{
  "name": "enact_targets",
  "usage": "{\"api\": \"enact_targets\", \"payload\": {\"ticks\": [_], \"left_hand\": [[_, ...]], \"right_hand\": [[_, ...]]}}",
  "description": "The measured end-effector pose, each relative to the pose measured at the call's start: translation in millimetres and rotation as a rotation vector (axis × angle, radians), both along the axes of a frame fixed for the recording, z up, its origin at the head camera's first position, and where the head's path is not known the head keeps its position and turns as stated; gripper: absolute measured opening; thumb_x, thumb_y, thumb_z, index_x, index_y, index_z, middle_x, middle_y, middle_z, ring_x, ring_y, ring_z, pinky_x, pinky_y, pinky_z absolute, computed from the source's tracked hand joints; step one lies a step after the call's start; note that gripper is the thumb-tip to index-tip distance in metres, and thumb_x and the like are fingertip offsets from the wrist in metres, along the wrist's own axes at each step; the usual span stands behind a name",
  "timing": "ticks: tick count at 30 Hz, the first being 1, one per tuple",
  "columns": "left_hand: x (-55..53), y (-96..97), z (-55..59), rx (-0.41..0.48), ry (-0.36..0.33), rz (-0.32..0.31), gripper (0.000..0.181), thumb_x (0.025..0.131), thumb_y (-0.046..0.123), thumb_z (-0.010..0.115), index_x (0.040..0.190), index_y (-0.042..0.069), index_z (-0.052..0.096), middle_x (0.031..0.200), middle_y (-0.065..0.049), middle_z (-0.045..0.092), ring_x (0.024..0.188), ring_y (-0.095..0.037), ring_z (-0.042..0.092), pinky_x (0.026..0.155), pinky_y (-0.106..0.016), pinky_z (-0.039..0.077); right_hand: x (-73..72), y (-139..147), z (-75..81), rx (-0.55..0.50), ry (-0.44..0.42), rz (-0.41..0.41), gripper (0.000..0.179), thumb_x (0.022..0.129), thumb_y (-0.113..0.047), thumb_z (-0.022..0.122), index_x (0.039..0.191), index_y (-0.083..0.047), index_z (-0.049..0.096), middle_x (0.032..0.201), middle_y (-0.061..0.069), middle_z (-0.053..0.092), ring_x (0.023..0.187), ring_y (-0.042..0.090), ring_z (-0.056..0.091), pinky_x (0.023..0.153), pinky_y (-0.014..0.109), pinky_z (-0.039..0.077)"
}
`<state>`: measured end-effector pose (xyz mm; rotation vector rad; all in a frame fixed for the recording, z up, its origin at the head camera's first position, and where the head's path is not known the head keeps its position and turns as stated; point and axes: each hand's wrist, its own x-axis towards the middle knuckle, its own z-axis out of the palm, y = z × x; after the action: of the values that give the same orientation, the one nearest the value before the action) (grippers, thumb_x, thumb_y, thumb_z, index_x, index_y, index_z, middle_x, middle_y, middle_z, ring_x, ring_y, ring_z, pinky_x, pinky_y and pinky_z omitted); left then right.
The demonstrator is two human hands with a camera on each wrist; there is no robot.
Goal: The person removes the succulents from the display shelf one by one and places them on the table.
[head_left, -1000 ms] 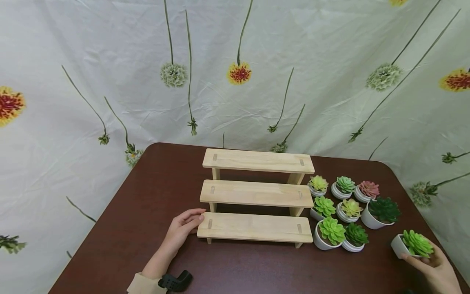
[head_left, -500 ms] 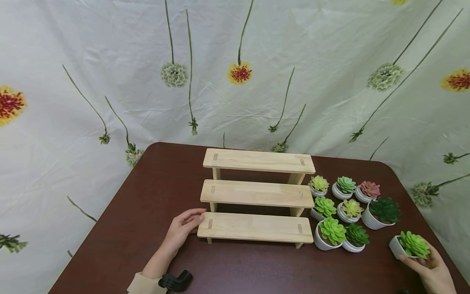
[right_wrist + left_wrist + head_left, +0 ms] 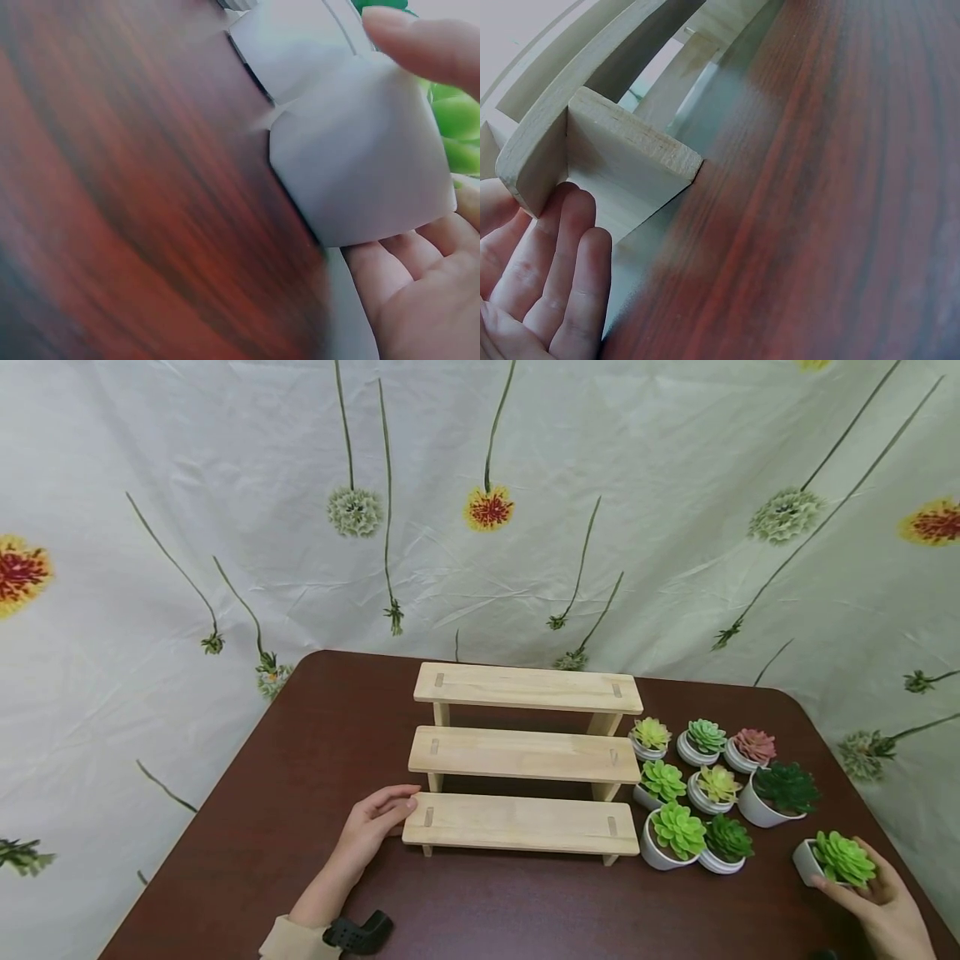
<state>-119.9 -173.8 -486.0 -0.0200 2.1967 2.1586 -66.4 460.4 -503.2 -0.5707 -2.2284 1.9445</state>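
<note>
A three-tier wooden display stand [image 3: 517, 823] stands on the dark brown table. My left hand [image 3: 369, 823] grips the left end of its lowest board; in the left wrist view, the fingers [image 3: 559, 270] lie under the board with the thumb above. At the far right, my right hand [image 3: 885, 902] holds a bright green potted succulent [image 3: 843, 858] in a white angular pot. The right wrist view has this white pot [image 3: 367, 157] low at the tabletop, thumb on one side and fingers on the other. Whether its base touches the table is hard to tell.
Several small potted succulents, among them a red one [image 3: 753, 746] and a dark green one [image 3: 785, 789], stand grouped right of the stand. The nearest-left pot [image 3: 666, 852] sits close to the lowest board's right end. A flowered white cloth [image 3: 480, 568] hangs behind the table.
My right hand has shifted slightly left with the potted succulent. My left hand and the stand have stayed in place.
</note>
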Motion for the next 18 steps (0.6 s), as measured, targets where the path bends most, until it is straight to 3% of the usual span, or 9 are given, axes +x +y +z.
{"api": "enact_targets", "payload": {"ticks": [2, 6, 9, 11, 15, 18], "left_hand": [[0.2, 0.0, 0.3, 0.001, -0.002, 0.002, 0.035, 0.090, 0.015, 0.064, 0.119, -0.004, 0.060, 0.101, -0.013, 0.067, 0.088, -0.016, 0.065, 0.073, -0.029, 0.054], [0.0, 0.1, 0.9, 0.005, -0.004, 0.004, 0.035, 0.090, 0.015, 0.064, 0.119, -0.004, 0.060, 0.102, -0.015, 0.067, 0.089, -0.016, 0.065, 0.073, -0.030, 0.054], [0.0, 0.4, 1.5, 0.001, -0.004, 0.005, 0.035, 0.090, 0.015, 0.064, 0.119, -0.004, 0.060, 0.103, -0.015, 0.066, 0.089, -0.015, 0.065, 0.073, -0.029, 0.054], [0.1, 0.6, 2.2, -0.006, -0.005, 0.008, 0.035, 0.090, 0.015, 0.064, 0.119, -0.003, 0.060, 0.104, -0.015, 0.066, 0.089, -0.015, 0.064, 0.073, -0.029, 0.054], [1.4, 1.0, 4.6, -0.047, 0.004, 0.016, 0.035, 0.090, 0.016, 0.064, 0.119, -0.002, 0.060, 0.104, -0.016, 0.066, 0.088, -0.014, 0.064, 0.072, -0.029, 0.054], [2.1, 0.4, 7.6, -0.102, 0.017, 0.036, 0.034, 0.090, 0.018, 0.065, 0.119, 0.001, 0.061, 0.104, -0.016, 0.066, 0.086, -0.014, 0.064, 0.070, -0.029, 0.054]], "right_hand": [[0.1, 1.6, -0.1, 0.004, 0.010, 0.013, 0.091, 0.089, -0.010, 0.065, 0.151, -0.028, 0.001, 0.142, -0.016, 0.022, 0.121, -0.008, 0.029, 0.069, 0.003, 0.040], [-2.2, 4.4, 0.5, 0.063, -0.016, 0.032, 0.092, 0.090, -0.015, 0.065, 0.150, -0.030, -0.004, 0.152, -0.013, 0.011, 0.132, -0.003, 0.023, 0.078, 0.003, 0.035], [-5.1, 4.5, 1.8, 0.183, -0.060, 0.006, 0.090, 0.091, -0.023, 0.064, 0.150, -0.031, -0.004, 0.154, -0.010, 0.007, 0.139, 0.007, 0.010, 0.082, 0.002, 0.030], [-7.1, 3.8, 3.7, 0.272, -0.090, -0.028, 0.088, 0.091, -0.028, 0.062, 0.150, -0.030, -0.003, 0.153, -0.010, 0.010, 0.139, 0.008, 0.009, 0.089, 0.004, 0.027], [-10.2, -2.9, 15.7, 0.355, -0.112, -0.078, 0.087, 0.092, -0.034, 0.059, 0.151, -0.021, -0.004, 0.155, -0.001, 0.009, 0.141, 0.013, 0.003, 0.112, 0.028, 0.012], [-13.4, -11.7, 30.7, 0.378, -0.139, -0.124, 0.088, 0.092, -0.038, 0.058, 0.151, -0.014, -0.002, 0.156, 0.009, 0.007, 0.142, 0.024, 0.004, 0.112, 0.048, 0.004]]}}
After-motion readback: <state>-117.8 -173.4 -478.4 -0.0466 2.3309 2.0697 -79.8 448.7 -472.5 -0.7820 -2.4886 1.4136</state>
